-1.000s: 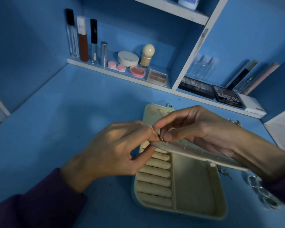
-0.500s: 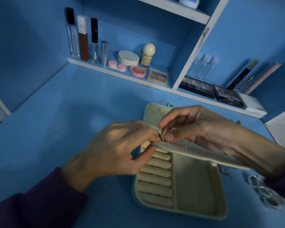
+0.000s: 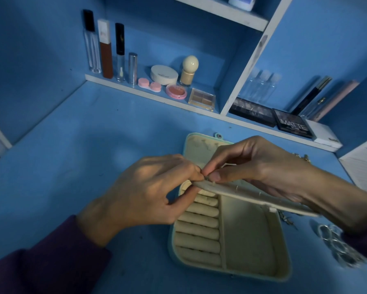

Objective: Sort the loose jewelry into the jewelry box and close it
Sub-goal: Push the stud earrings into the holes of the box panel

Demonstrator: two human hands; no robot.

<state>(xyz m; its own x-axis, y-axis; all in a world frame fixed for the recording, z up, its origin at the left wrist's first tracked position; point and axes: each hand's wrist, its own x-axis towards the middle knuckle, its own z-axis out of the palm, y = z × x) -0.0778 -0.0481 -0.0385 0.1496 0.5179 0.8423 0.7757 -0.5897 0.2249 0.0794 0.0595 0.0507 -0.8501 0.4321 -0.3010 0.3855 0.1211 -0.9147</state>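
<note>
No real change: your left hand (image 3: 148,194) still pinches the flap (image 3: 252,193) end, right hand (image 3: 256,166) pinches a tiny stud (image 3: 207,177) there; seating looks unfinished.

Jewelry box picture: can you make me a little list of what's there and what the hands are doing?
Jewelry box: open on the blue desk
Ring rolls: left side, no rings showing
Earring panel: held up over the box
Left hand: pinches the panel's end
Right hand: pinches a tiny piece there, too small to name
Silver rings: loose, right of the box
</note>
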